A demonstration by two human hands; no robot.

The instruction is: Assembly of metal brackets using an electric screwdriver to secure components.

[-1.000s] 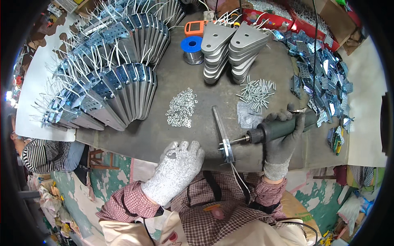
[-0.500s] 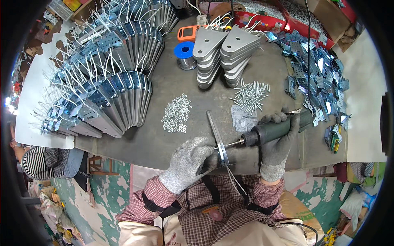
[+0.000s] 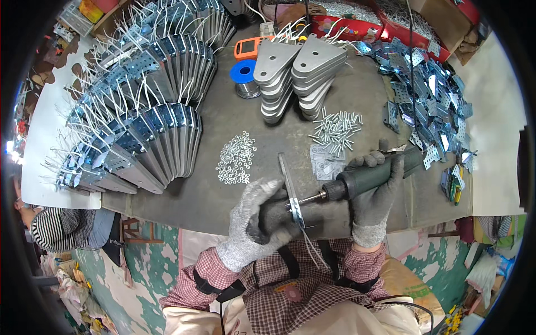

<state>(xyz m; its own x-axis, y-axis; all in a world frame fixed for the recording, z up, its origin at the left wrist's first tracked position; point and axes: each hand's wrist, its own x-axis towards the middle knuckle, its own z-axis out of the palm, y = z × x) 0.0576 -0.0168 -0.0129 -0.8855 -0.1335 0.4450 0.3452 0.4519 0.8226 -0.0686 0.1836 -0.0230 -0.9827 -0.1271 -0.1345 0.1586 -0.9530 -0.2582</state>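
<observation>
My left hand [image 3: 254,218], in a grey glove with dark palm, curves round a grey metal plate [image 3: 286,177] seen nearly edge-on, fingers and thumb spread toward its two edges. The exact contact is blurred. A shiny bracket [image 3: 296,214] lies along the plate's near part, and white wires [image 3: 314,248] hang below it. My right hand [image 3: 373,195], gloved too, is wrapped round a dark green electric screwdriver [image 3: 365,180]. Its bit [image 3: 314,197] points left at the bracket, by a small screw end. Nuts [image 3: 235,158] and screws [image 3: 336,129] lie in loose piles beyond my hands.
Rows of wired plates with brackets [image 3: 167,125] fan across the left. Two stacks of grey triangular plates [image 3: 320,58] stand at the back, beside a solder spool [image 3: 244,71] and an orange meter [image 3: 249,48]. Loose brackets [image 3: 430,92] heap on the right; small flat plates [image 3: 325,162] lie mid-table.
My left hand has spread from a closed pinch, its fingers shifting away from the bit side. The screwdriver bit has drawn back slightly and tilted. The view has shifted a little.
</observation>
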